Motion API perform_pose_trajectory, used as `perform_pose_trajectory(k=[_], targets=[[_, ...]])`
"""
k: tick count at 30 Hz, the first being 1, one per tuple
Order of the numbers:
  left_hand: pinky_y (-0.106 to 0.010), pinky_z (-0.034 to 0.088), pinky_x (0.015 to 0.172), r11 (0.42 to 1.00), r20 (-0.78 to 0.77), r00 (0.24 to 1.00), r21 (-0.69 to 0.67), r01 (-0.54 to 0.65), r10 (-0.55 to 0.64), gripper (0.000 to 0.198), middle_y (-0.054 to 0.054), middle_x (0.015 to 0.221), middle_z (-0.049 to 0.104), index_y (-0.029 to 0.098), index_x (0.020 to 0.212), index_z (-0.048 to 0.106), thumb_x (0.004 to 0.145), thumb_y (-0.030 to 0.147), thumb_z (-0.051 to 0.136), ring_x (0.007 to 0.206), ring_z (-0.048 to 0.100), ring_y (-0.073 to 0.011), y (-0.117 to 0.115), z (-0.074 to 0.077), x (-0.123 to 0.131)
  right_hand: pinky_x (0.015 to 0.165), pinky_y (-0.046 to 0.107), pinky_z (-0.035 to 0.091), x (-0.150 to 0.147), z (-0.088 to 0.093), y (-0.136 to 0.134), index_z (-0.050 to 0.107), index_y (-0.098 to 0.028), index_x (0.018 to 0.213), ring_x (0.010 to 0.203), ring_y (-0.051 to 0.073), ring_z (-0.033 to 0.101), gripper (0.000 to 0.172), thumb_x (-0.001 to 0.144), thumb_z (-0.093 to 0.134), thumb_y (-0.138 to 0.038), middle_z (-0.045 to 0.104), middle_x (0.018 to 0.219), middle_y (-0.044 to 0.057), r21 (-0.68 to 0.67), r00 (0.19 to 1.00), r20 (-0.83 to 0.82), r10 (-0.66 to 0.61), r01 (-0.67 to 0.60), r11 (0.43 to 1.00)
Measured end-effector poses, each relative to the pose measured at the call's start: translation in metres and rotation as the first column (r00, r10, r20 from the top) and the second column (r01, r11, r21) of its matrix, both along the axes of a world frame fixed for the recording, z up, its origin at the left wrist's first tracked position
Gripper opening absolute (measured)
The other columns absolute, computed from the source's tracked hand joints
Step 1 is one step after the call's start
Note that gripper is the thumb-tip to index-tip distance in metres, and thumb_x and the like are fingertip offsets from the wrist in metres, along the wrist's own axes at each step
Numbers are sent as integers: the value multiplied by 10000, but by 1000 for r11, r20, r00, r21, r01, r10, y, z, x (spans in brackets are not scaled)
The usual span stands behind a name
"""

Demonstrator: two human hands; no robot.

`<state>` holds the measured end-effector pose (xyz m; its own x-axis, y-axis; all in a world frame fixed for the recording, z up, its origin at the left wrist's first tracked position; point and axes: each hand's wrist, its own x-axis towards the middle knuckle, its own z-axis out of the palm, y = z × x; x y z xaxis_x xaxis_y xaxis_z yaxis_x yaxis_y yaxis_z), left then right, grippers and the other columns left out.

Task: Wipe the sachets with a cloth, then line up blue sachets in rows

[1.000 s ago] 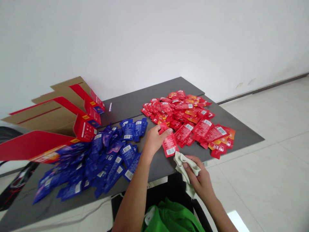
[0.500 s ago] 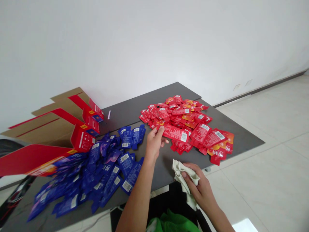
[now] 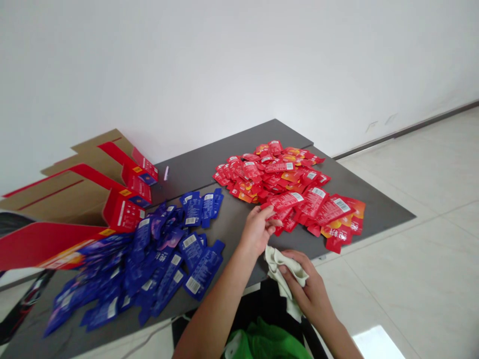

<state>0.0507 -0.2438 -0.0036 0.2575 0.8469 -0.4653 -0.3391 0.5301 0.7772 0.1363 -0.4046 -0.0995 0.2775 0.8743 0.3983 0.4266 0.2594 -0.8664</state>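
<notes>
Red sachets point(image 3: 249, 172) with orange designs and white barcode labels lie heaped on the dark grey table. At the near edge of that heap, my left hand point(image 3: 259, 230) has its fingers apart, touching or just beside a red sachet point(image 3: 285, 200) that lies on the others. My right hand point(image 3: 309, 284) is closed around a crumpled, off-white cloth point(image 3: 276, 259), held just past the table's front edge. To the left of my left arm, blue sachets point(image 3: 204, 269) are spread in a second heap.
Open red cardboard boxes point(image 3: 127, 212) with brown insides stand at the left, against the blue heap. A small pale pen-like stick point(image 3: 166, 173) lies behind them on the table point(image 3: 377, 209). A white wall rises at the back; tiled floor lies to the right.
My left hand has moved right and lowered the red sachet onto the near part of the red heap, its fingers loosening. My right hand keeps the cloth in nearly the same place.
</notes>
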Motion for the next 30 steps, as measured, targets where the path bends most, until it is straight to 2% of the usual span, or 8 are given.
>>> perform_pose_trajectory(k=[5,11,15,19,22,25,28,30], targets=[[-171,331,454,995,48,995,-50,-82,84,258,29,757,674,197,910,529,809,193,766,506,633,-77,0,-4,0,940,369,613,1,2,1,665,-297,1267,1091,236,737,245,1026,666,-341,749,1188,71,11,1000,12,-8,7,1000],[-181,283,412,984,-141,979,84,158,-145,339,-63,927,766,184,954,564,816,353,824,475,650,-98,0,-9,-7,938,380,618,2,3,0,677,-290,1255,1084,251,744,247,1014,675,-345,760,1180,75,9,1000,4,-5,5,1000],[-199,230,397,933,-323,928,238,268,-184,311,-59,824,780,187,893,559,876,414,771,381,496,-57,10,-13,-11,948,362,611,2,3,0,676,-304,1257,1097,235,740,246,1012,682,-324,759,1187,57,25,1000,4,-5,5,1000],[-222,360,487,854,-487,859,368,367,-159,315,-40,691,755,190,813,595,930,460,708,444,508,-90,19,-25,-15,936,382,616,1,5,0,691,-293,1235,1091,251,743,232,1008,684,-342,765,1177,71,13,1000,-7,-5,6,1000],[-246,445,624,769,-649,750,415,486,-124,370,-31,648,738,202,769,625,959,514,681,586,644,-151,21,-29,-21,933,399,618,1,5,1,692,-285,1232,1092,263,741,233,1010,681,-354,763,1176,84,6,1000,-10,-5,6,1000],[-278,439,683,681,-841,541,400,613,6,388,-37,682,742,217,792,685,984,554,660,685,699,-205,19,-23,-28,942,395,611,2,4,1,680,-293,1252,1107,257,733,240,1017,676,-341,755,1190,81,11,1000,5,1,-1,1000],[-304,418,692,628,-921,351,374,682,168,325,-69,805,768,234,937,762,993,540,668,783,723,-262,13,-14,-31,958,390,602,3,3,0,668,-303,1271,1125,249,723,251,1022,673,-327,746,1209,72,16,1000,17,10,-11,1000],[-316,413,694,614,-931,300,364,701,209,318,-79,836,768,242,1079,778,995,531,674,805,727,-289,9,-11,-30,958,386,601,3,3,0,666,-304,1267,1122,248,721,248,1020,677,-327,743,1207,70,16,1000,19,9,-10,1000]])
